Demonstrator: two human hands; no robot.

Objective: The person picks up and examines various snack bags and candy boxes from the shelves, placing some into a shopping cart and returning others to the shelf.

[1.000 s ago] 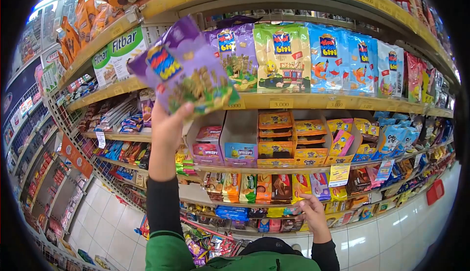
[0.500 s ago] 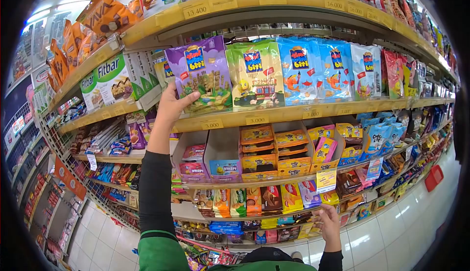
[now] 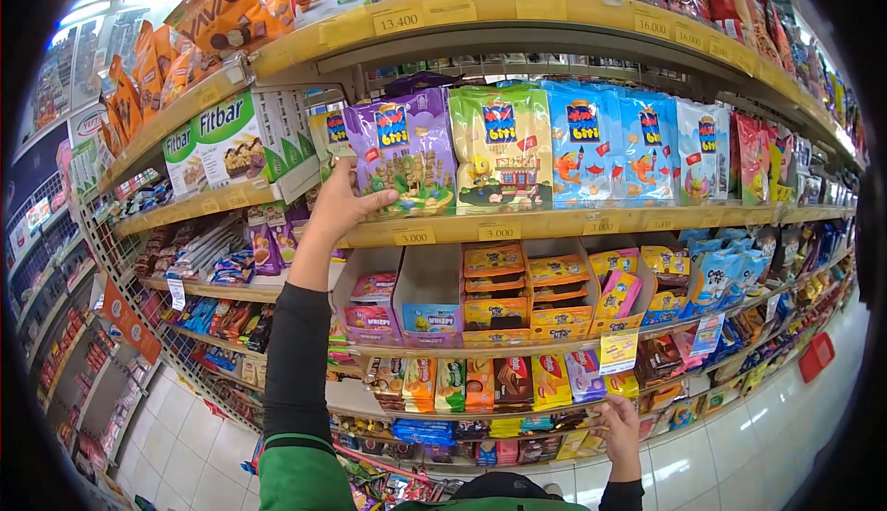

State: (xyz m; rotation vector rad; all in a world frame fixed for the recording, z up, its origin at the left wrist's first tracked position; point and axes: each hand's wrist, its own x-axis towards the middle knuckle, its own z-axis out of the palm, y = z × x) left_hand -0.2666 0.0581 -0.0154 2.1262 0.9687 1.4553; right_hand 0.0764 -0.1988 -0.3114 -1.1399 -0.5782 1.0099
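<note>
My left hand (image 3: 344,204) is at the left end of the upper snack shelf, its thumb and fingers closed on the lower left edge of a purple snack bag (image 3: 407,155). The bag stands upright on the shelf, beside a green and cream bag (image 3: 501,151). Blue bags (image 3: 584,146) stand to the right of that one. Low on the right, my right hand (image 3: 617,426) hangs in front of the lower shelves near a yellow tag, fingers curled and apart, holding nothing.
Fitbar boxes (image 3: 222,141) stand left of my left hand. A yellow-edged shelf (image 3: 545,225) with price labels runs under the bags. Small boxes of sweets (image 3: 494,312) fill the shelf below. A red object (image 3: 817,358) lies on the tiled floor at far right.
The view has shifted slightly, so the shelves appear further right. My left hand stays at the purple bag, which now sits lower and straighter in the row. My right hand has barely moved.
</note>
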